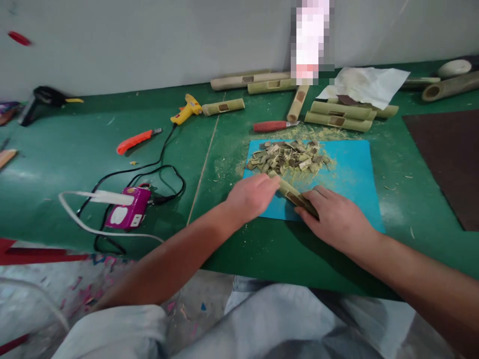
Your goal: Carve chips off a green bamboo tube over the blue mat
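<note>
Both hands, left hand (251, 196) and right hand (336, 217), are clasped on a short green bamboo tube (292, 194), pinned steady against the blue cutting mat (352, 174); cut bamboo chips (288, 157) lie at twelve o'clock.

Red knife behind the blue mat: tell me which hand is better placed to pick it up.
Left, probably. The left hand sits at the bamboo piece's far end, more directly below the red knife. The right hand lies lower and further right, pressing the bamboo piece down on the blue mat.
</note>
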The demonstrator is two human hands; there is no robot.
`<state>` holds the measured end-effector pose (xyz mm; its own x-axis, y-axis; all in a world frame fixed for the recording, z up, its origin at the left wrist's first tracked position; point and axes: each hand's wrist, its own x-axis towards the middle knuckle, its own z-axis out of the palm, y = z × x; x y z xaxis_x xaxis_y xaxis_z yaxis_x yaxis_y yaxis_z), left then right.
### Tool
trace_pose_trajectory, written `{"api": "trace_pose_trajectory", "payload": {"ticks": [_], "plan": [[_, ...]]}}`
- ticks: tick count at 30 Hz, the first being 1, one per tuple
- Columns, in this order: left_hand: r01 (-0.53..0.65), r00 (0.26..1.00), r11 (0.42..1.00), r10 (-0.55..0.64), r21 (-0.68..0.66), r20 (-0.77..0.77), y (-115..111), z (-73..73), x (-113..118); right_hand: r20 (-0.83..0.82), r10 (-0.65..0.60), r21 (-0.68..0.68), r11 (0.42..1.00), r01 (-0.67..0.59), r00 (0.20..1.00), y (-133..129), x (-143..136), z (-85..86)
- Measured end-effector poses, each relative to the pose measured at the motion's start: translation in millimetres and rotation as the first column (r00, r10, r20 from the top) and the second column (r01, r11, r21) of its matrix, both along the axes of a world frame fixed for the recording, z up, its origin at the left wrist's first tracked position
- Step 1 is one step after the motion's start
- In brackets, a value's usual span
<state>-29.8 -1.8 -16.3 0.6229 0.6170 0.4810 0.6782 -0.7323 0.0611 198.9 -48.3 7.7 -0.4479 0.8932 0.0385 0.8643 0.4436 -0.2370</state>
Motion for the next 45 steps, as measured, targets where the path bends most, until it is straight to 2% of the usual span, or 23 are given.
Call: {"api": "trace_pose_trajectory", "payload": {"ticks": [8,12,15,18,21,24,27,31,33,37,40,43,45], "plan": [[0.041,0.999,0.999,-0.041,0.010,0.007,-0.4,-1.1,2.4,0.006,-0.002,0.010,1.000,0.002,1.000,0.2,-0.5,-0.7],[-0.004,1.000,0.999,0.004,0.053,0.019,1.1,0.3,3.4,-0.015,0.002,0.022,1.000,-0.001,1.000,0.7,-0.2,-1.4],[0.016,1.000,0.999,-0.016,0.049,-0.015,1.2,1.4,3.4,-0.016,0.003,0.026,1.000,-0.003,1.000,0.7,0.0,-2.8],[0.002,1.000,0.998,-0.003,0.070,0.022,0.8,1.6,2.8,-0.016,-0.005,0.020,1.000,0.006,1.000,0.7,-0.2,-3.3],[0.045,0.999,0.998,-0.044,0.050,-0.016,0.2,1.2,2.4,-0.006,0.001,0.016,1.000,-0.001,1.000,0.5,-0.1,-2.5],[-0.001,1.000,0.999,0.000,0.035,0.009,0.5,1.2,1.5,-0.010,-0.004,0.010,1.000,0.004,1.000,0.2,0.7,-2.2],[0.032,0.999,0.999,-0.031,0.020,-0.016,1.0,1.6,0.7,-0.011,0.001,0.009,1.000,-0.001,1.000,0.0,1.6,-3.5],[0.003,1.000,0.998,-0.003,0.059,-0.003,1.1,2.1,0.8,-0.021,-0.006,0.013,1.000,0.006,1.000,0.3,1.5,-4.2],[0.045,0.999,0.998,-0.045,0.034,-0.012,1.1,2.4,1.2,-0.024,-0.002,0.010,1.000,0.002,1.000,0.7,1.0,-3.2],[0.022,0.999,0.999,-0.023,0.040,0.030,2.0,4.3,0.9,-0.023,-0.002,0.000,1.000,0.002,1.000,1.0,0.5,-1.4],[0.069,0.998,0.998,-0.069,-0.004,0.016,1.7,5.5,0.6,-0.008,-0.004,0.003,1.000,0.004,1.000,0.6,0.8,-2.0],[0.008,0.997,1.000,-0.009,0.005,0.077,0.1,4.8,1.4,-0.005,-0.009,0.015,1.000,0.009,1.000,0.4,1.2,-3.4],[0.068,0.996,0.997,-0.067,-0.020,0.058,-0.7,3.5,2.3,-0.005,0.004,0.025,1.000,-0.004,1.000,0.5,1.2,-3.9]]}}
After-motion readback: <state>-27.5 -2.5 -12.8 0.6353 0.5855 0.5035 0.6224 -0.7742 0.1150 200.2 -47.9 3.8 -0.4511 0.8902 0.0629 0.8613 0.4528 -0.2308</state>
